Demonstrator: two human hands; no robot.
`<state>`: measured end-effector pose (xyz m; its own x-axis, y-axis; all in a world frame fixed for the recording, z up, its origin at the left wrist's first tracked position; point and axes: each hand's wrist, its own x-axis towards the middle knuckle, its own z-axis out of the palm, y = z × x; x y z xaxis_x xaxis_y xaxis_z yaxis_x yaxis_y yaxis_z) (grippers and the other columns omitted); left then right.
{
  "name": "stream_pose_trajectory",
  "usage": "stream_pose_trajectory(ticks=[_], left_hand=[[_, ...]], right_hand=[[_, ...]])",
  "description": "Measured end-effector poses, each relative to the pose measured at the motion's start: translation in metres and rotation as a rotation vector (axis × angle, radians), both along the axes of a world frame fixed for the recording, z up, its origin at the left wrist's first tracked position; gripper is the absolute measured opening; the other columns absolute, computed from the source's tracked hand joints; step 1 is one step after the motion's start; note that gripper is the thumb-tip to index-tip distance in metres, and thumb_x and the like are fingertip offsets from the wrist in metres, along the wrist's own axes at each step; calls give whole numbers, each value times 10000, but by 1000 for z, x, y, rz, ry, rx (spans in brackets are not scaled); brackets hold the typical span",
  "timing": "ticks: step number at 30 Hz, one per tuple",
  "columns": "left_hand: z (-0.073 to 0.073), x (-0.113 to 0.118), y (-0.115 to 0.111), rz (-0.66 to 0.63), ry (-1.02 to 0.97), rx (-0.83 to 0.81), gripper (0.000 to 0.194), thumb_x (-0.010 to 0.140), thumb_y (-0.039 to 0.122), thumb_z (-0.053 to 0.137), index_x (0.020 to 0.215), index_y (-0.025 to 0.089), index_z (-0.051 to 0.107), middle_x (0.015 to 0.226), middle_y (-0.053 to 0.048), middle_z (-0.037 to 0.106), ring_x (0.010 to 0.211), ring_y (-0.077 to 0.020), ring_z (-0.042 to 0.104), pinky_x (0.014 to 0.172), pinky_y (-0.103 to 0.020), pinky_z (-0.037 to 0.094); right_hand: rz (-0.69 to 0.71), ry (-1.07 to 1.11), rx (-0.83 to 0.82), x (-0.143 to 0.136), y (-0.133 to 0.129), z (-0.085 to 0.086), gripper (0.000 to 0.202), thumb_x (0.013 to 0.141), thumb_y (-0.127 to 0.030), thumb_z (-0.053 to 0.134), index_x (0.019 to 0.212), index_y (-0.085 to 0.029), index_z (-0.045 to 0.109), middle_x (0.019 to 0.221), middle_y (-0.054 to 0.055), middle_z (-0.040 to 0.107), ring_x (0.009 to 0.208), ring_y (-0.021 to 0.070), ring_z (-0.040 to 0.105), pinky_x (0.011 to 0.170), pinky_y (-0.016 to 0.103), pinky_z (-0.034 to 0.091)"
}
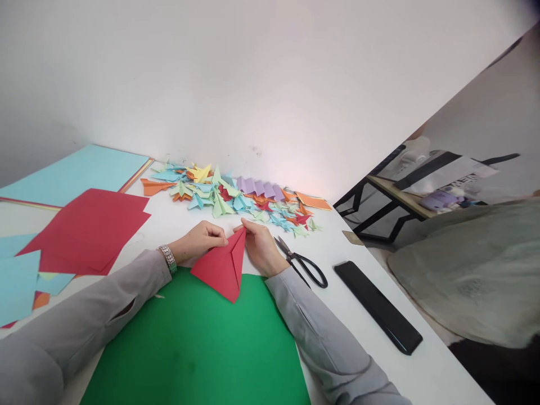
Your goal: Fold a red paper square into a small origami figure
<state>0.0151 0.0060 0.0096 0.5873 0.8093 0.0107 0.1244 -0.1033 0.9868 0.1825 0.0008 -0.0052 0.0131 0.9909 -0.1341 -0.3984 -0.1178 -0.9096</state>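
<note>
A folded red paper (219,270), roughly kite-shaped with a pointed top, is held up over the far edge of a green sheet (198,343). My left hand (200,242), with a silver watch band at the wrist, pinches its upper left edge. At the tip, the fingers of my right hand (261,244) are closed on the paper from the right side. Black-handled scissors (301,263) lie just right of my right hand, their blades pointing away.
Many small folded paper shapes (219,194) are heaped by the wall. Red sheets (88,230) and light blue sheets (80,174) lie at the left. A long black case (377,306) is at the right. Beyond the table are a shelf (400,197) and a person's clothing (472,270).
</note>
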Motion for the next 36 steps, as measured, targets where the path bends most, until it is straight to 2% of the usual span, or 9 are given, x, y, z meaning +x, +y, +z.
stream_pose_trajectory(ticks=[10,13,15,17,22,27,31,34,36], left_hand=[[-1,-6,7,55,-112,-190,188,606,263,674,509,123,594,522,23,507,502,-78,395,484,-220,268],[1,-6,7,76,-180,-299,204,607,276,683,505,127,587,483,27,495,462,-73,381,455,-219,260],[1,-5,7,147,-223,-352,190,624,291,689,559,124,625,504,11,543,469,-85,433,457,-218,301],[-1,-4,7,210,-240,-340,193,640,304,702,650,114,675,565,-15,605,505,-102,496,474,-219,356],[-7,-2,8,198,-240,-304,248,687,295,685,833,96,709,582,-24,615,470,-99,506,434,-213,394],[-5,-3,9,241,-333,-348,331,683,182,585,973,49,675,591,-57,620,472,-149,566,425,-252,442],[-2,-5,12,347,-483,-397,489,650,110,516,1132,59,580,623,-41,622,449,-152,567,408,-258,437],[-3,-4,13,442,-511,-402,486,587,68,504,1067,75,577,697,-48,649,442,-124,551,438,-260,454],[-5,-1,11,405,-398,-326,410,573,70,564,979,100,608,751,-51,664,484,-124,567,475,-264,470]], right_hand=[[23,28,85,2,-1,-4,356,584,-344,823,446,-190,533,482,-47,524,512,101,435,611,281,404],[31,69,86,3,-1,-5,313,610,-343,813,491,-184,571,524,-35,566,533,104,466,617,272,422],[7,126,65,6,2,-7,259,622,-354,809,576,-184,619,601,-16,622,588,122,527,645,276,452],[-39,196,23,10,6,-11,243,626,-355,813,653,-191,636,664,-8,653,639,135,573,676,284,483],[-109,306,-62,17,14,-19,236,712,-380,761,695,-199,611,671,-6,668,652,141,613,687,286,534],[-197,494,-116,13,13,-13,261,915,-311,540,700,-180,610,657,-12,680,627,97,630,678,216,539],[-228,572,-143,11,12,-7,334,965,-296,435,713,-178,619,667,-1,689,646,94,647,691,214,549],[-245,580,-161,10,12,-5,314,959,-305,448,728,-188,627,672,-1,686,655,99,647,699,228,553],[-263,554,-153,7,11,-5,306,954,-288,462,718,-185,628,659,-2,677,639,96,636,689,224,548]])
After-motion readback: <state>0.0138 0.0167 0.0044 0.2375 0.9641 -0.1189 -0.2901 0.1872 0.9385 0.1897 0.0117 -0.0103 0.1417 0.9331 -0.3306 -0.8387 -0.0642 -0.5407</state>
